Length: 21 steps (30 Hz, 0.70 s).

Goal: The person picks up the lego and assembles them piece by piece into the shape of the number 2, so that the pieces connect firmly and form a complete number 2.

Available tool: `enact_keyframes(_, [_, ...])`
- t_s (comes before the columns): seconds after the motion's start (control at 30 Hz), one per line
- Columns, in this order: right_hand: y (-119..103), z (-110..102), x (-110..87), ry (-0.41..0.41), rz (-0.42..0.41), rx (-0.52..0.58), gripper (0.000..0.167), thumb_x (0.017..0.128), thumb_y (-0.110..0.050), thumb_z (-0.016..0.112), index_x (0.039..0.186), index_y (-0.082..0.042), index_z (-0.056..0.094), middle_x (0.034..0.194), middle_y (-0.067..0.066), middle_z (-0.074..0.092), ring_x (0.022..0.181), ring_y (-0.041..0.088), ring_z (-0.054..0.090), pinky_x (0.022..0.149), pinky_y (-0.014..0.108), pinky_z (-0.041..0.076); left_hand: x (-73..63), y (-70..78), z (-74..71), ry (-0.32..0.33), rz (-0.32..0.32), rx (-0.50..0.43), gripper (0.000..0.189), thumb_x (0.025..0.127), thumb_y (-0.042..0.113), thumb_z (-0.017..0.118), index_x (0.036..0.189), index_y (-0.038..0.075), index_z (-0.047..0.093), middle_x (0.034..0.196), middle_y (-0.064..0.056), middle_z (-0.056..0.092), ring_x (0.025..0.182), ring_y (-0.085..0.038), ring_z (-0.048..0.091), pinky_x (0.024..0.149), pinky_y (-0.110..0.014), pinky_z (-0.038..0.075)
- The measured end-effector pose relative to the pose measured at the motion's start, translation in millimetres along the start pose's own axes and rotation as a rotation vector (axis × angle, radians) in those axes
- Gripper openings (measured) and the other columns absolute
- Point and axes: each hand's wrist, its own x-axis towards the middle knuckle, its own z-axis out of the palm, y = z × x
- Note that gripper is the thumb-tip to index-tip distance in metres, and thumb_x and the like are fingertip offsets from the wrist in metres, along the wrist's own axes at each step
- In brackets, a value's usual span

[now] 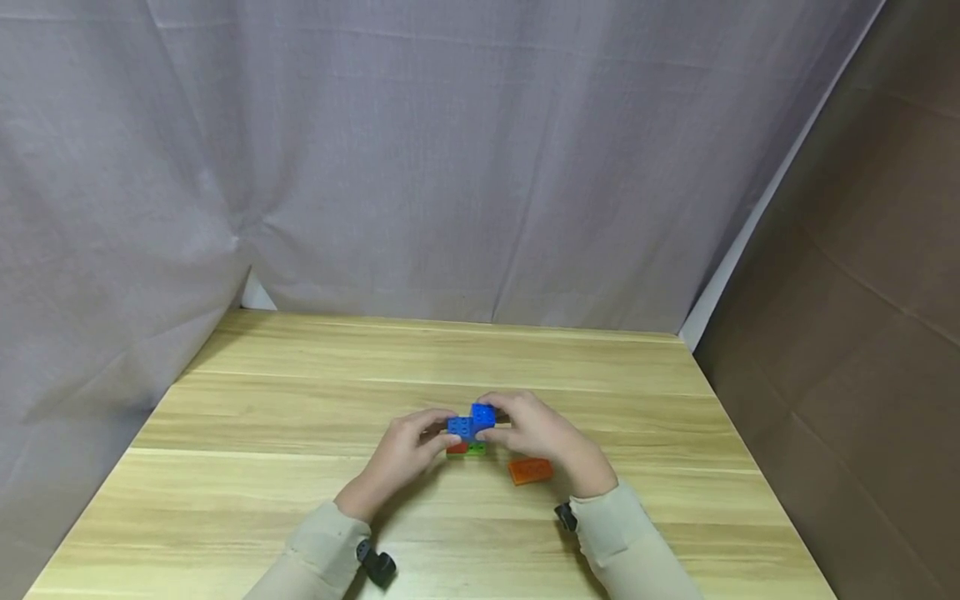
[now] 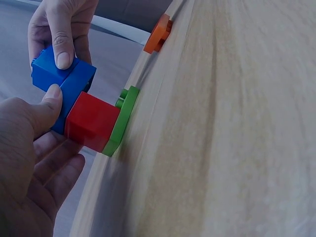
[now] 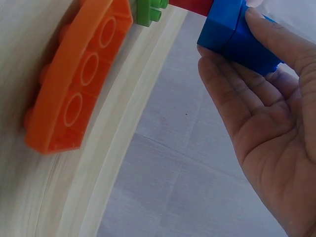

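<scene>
A small stack of toy building bricks stands between the hands. At its bottom is a green brick (image 2: 124, 116) on the table, with a red brick (image 2: 91, 121) on one part of it. Over the red one lies a longer blue brick (image 1: 459, 428), which my left hand (image 1: 401, 454) grips between thumb and fingers. My right hand (image 1: 532, 427) pinches a second blue brick (image 1: 483, 414), its thumb on one side and its fingers on the other. This upper brick sits against the studded top of the longer blue one, at its right end.
On the wooden table (image 1: 300, 400), an orange brick (image 1: 530, 471) lies on its side below the right hand, hollow underside and round tubes showing in the right wrist view. Grey cloth (image 1: 420, 167) hangs behind the table, and a brown panel (image 1: 862, 317) stands along the right.
</scene>
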Motion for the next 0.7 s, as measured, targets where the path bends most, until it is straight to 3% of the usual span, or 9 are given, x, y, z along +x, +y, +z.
enact_keyframes(0.7, [-1.5, -0.7, 2.3, -0.008, -0.005, -0.028, 0.030, 0.091, -0.018, 0.077, 0.118, -0.011, 0.066, 0.104, -0.006, 0.070, 0.099, 0.007, 0.067, 0.087, 0.026, 0.056, -1.4, -3.5, 0.5, 0.005, 0.012, -0.016, 0.040, 0.094, 0.036, 0.072, 0.128, 0.014, 0.068, 0.121, 0.001, 0.071, 0.106, -0.014, 0.069, 0.090, -0.030, 0.057])
